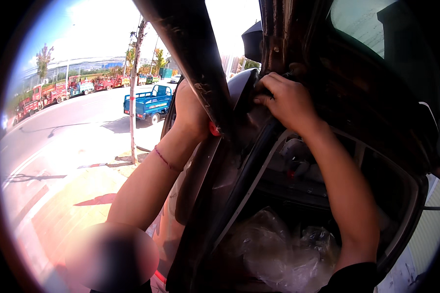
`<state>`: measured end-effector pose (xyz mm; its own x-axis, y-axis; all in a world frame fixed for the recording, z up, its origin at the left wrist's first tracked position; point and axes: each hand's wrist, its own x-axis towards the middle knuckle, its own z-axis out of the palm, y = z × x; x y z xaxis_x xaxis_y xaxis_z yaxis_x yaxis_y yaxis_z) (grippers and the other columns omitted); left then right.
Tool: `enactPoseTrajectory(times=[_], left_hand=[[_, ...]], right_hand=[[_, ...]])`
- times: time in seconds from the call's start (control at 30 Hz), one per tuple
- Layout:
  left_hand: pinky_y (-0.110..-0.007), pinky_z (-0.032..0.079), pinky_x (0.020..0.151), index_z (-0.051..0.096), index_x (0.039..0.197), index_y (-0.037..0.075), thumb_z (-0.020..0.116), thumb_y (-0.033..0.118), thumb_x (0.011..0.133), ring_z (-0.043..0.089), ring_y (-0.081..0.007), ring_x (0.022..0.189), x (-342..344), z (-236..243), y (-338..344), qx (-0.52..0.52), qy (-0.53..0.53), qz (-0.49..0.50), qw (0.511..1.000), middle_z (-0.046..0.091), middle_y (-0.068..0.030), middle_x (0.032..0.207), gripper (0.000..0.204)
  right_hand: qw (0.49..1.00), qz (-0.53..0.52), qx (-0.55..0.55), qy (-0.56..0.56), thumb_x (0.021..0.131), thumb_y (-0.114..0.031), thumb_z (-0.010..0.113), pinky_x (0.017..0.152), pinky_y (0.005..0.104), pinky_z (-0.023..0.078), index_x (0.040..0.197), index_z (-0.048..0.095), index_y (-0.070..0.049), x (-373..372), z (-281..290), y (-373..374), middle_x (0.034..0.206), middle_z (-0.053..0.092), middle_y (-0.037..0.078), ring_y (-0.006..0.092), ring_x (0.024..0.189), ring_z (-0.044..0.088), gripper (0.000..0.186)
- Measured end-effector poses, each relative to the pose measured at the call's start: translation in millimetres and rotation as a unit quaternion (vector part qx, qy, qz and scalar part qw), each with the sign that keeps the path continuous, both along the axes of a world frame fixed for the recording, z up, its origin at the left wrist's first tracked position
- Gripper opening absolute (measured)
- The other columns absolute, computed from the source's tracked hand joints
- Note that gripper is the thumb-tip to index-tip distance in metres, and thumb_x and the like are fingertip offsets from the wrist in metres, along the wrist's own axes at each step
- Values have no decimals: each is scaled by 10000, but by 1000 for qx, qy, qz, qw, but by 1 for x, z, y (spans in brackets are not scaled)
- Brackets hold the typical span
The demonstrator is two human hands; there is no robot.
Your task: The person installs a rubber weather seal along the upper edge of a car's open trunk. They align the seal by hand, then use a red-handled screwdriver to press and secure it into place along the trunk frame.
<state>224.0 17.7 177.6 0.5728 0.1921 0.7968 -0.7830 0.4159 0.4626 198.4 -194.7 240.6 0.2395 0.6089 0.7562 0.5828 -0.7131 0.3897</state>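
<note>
My left hand [189, 110] is up at the outer side of an open vehicle's dark body frame [212, 180], partly behind a thick dark bar [193, 58]. Its fingers are hidden there, and a small red part [214, 129] shows beside the palm. Higher up, my right hand [286, 100] reaches the top corner of the opening, close to the dark hinge area [277, 49]. The fingers of that hand are curled and pinched together; what lies between them is too dark to make out. A black rubber seal [249, 168] runs down below it.
Clear plastic sheeting [283, 251] lies inside the vehicle's rear. The raised dark panel [371, 93] is overhead at right. Outside stand a slim tree trunk [133, 97], a blue cargo tricycle [149, 103] and several red ones [58, 93] along the road. A blurred round patch [117, 256] covers the lower left.
</note>
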Motion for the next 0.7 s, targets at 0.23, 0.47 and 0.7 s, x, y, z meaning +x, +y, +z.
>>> enactPoseTrajectory(times=[0.23,0.47,0.7], left_hand=[[-303,506,422,535,949,47,505,344,1073,502,-150,426,-23,-2,-2,-49,35,-142,988,397,2,540,324],[-309,491,441,566,934,49,561,358,1048,517,-161,445,-21,-2,-6,-51,22,-147,988,457,-7,548,330],[-326,491,467,617,960,32,608,320,1017,531,-171,464,-32,1,-8,-65,43,-104,991,504,-29,581,294]], right_hand=[[995,-93,-41,-15,875,-212,753,828,440,537,1093,681,-64,-15,-4,6,1091,685,91,362,1003,670,274],[998,-66,13,-20,872,-207,748,827,437,542,1073,697,-74,-10,-12,3,1090,693,86,354,993,675,246],[986,-137,-87,-39,821,-130,761,853,481,539,1024,713,-68,-16,9,31,1036,714,166,392,988,679,217]])
